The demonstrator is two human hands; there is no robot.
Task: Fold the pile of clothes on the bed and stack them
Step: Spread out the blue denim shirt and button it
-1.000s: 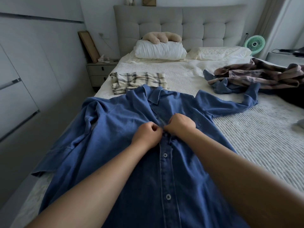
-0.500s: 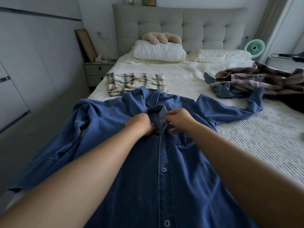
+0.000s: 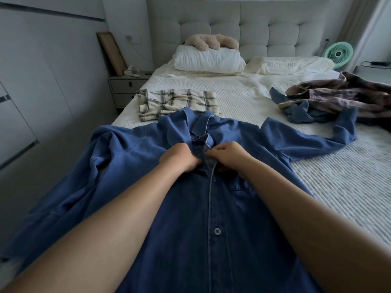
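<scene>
White pillow [image 3: 208, 60] lying at headboard [image 3: 275, 28], plush toy [image 3: 211, 42] resting on it. Green fan [image 3: 339, 53] standing far right. Nightstand [image 3: 127, 87] sitting beside bed, frame [image 3: 111, 52] leaning above it.

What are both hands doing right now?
Left hand: grips the blue denim button-up shirt near its collar.
Right hand: pinches the same shirt's front edge.

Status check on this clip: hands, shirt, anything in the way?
Both hands pinching blue shirt placket below collar. Shirt flat, unfolded. Plaid shirt folded beyond. Nothing obstructing.
</scene>
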